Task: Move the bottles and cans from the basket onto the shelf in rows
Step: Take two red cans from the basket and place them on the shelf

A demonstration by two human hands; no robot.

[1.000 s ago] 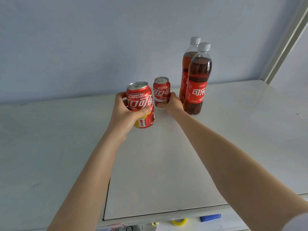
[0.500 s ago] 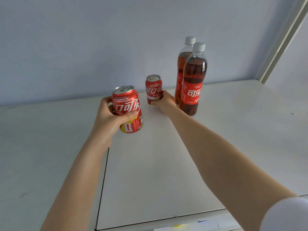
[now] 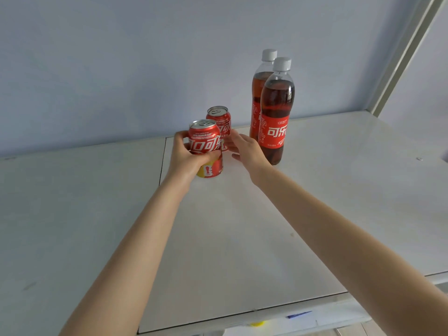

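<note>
Currently left hand (image 3: pixel 188 160) is gripping the front can (image 3: pixel 204 141) round its middle, near the shelf's (image 3: pixel 339 190) back edge. Right hand (image 3: pixel 246 149) is hovering, fingers spread, beside the rear can (image 3: pixel 219 117). Probably rigid, slick, light; mid-wall grip is suiting it.

Front can (image 3: pixel 204 141) in my left hand (image 3: pixel 186 158): big white 可口可 script just above my thumb, last character cut off at the can's edge. The small line under the rim looks like WORLD CUP.
Rear can (image 3: pixel 219 120), just past my right hand (image 3: pixel 244 149) fingertips: white script, half hidden, unreadable.
Front bottle (image 3: pixel 276 112), right of those fingers: red label, 可乐. Fine print too small.
</note>
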